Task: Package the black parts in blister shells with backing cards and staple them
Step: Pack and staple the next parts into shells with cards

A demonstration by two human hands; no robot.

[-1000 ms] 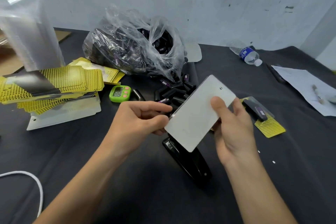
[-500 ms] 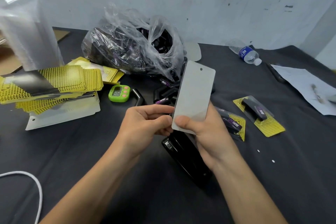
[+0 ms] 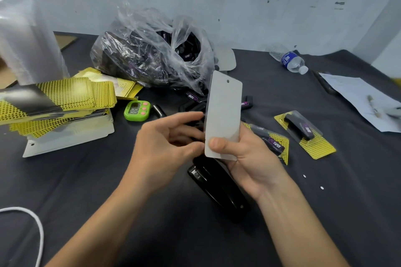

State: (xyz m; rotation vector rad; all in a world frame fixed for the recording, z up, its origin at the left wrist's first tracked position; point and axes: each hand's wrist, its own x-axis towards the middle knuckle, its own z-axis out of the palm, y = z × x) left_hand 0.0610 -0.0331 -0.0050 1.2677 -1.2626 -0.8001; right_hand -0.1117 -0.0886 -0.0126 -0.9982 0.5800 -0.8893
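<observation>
Your right hand (image 3: 249, 158) pinches the backing card (image 3: 223, 115) at its lower end, thumb on its grey face, holding it upright above the black stapler (image 3: 217, 188) on the bench (image 3: 108, 191). Your left hand (image 3: 165, 143) is loosely spread, fingertips at the card's left edge. The bag of black parts (image 3: 152, 56) sits behind, and two filled blister packs (image 3: 306, 134) lie to the right.

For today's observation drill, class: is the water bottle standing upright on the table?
No, the water bottle lies on its side on the dark table near the wall.
</observation>
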